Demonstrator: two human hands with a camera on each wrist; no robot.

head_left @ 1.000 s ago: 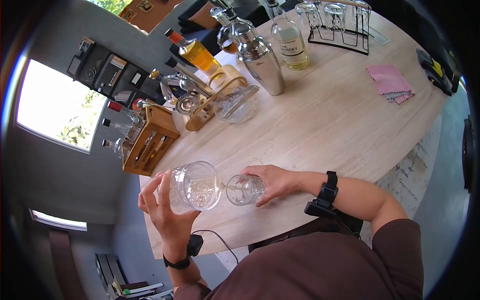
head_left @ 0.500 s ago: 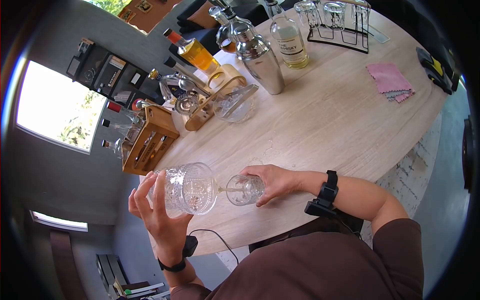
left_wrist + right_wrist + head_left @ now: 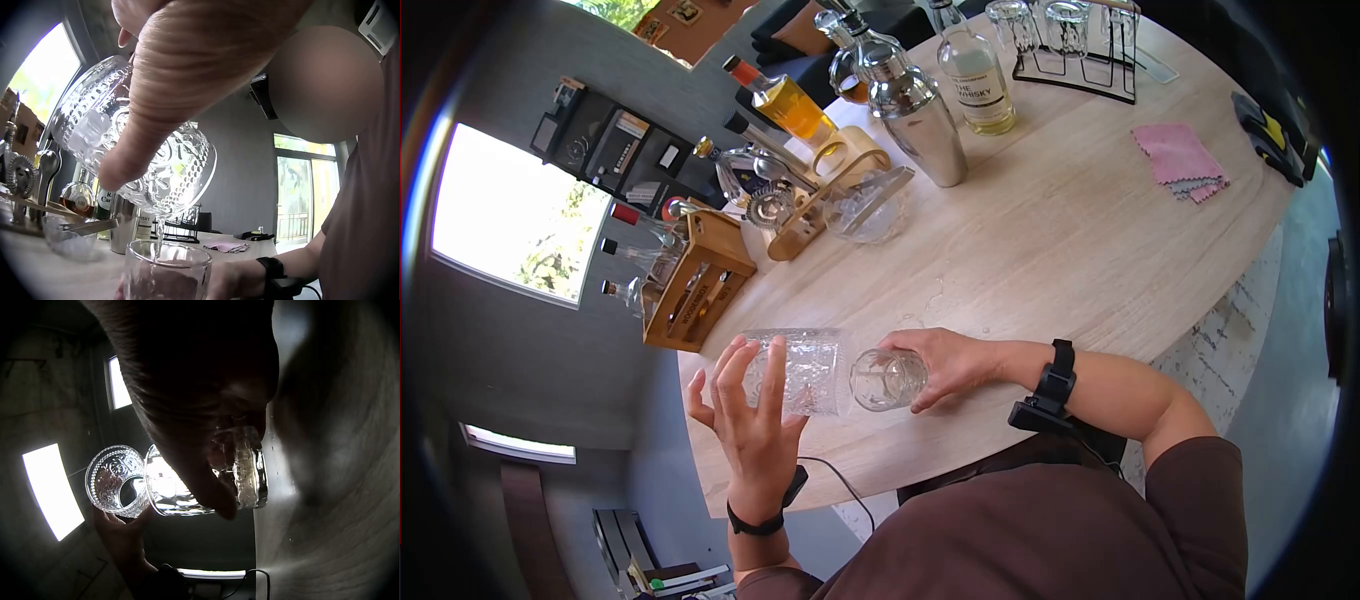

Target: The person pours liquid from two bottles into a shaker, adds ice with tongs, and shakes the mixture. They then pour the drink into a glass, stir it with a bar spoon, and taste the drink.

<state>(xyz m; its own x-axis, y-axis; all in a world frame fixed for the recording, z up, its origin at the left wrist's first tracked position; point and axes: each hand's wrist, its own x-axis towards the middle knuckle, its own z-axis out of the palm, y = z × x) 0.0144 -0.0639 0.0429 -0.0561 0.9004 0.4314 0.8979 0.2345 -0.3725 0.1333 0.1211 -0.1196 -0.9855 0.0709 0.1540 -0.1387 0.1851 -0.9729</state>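
Observation:
My left hand [image 3: 755,430] grips a large embossed mixing glass [image 3: 815,375], thumb on one side and fingers spread over the other. The mixing glass lies tipped over, mouth toward my right hand. Ice [image 3: 90,131] shows inside it in the left wrist view, where a thin stream of liquid [image 3: 160,231] runs from its lip into a smaller clear drinking glass [image 3: 165,259]. My right hand [image 3: 950,365] holds that drinking glass upright near the table's front edge, fingers and thumb round its side. In the right wrist view, liquid [image 3: 247,481] shows low in the drinking glass.
A steel shaker [image 3: 925,130] and a whisky bottle [image 3: 978,85] stand at the back. Left of them are a wooden tool stand [image 3: 800,230], a glass ice bowl [image 3: 870,210] with tongs, and a wooden bottle crate [image 3: 700,285]. Cloths [image 3: 1175,155] lie right, near a glass rack [image 3: 1075,80].
The left hand first drew slightly left, then came back right, its fingers spreading. The mixing glass turned so its side shows more than its mouth. The right hand and drinking glass stayed put.

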